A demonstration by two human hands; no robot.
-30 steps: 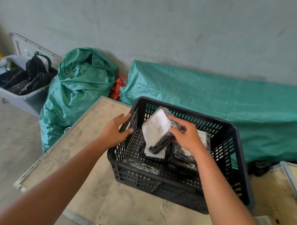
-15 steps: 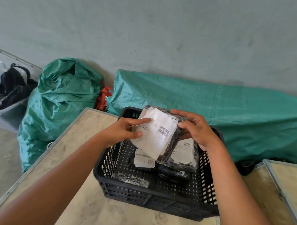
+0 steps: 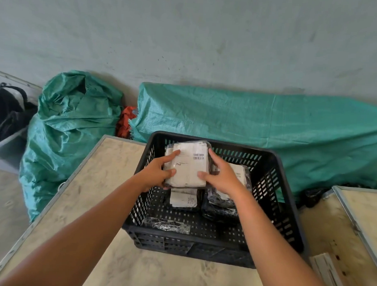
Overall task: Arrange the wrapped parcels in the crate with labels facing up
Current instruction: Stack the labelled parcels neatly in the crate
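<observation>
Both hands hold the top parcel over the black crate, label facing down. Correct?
Not quite. In the head view the parcel shows its white label and barcode facing up. The rest stands: left hand and right hand grip it over the black crate.

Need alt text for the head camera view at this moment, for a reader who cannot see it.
Both hands, left hand and right hand, hold a wrapped parcel label-up over a black plastic crate on a pale table. More wrapped parcels lie in the crate beneath it. Green sacks sit against the wall behind.
</observation>
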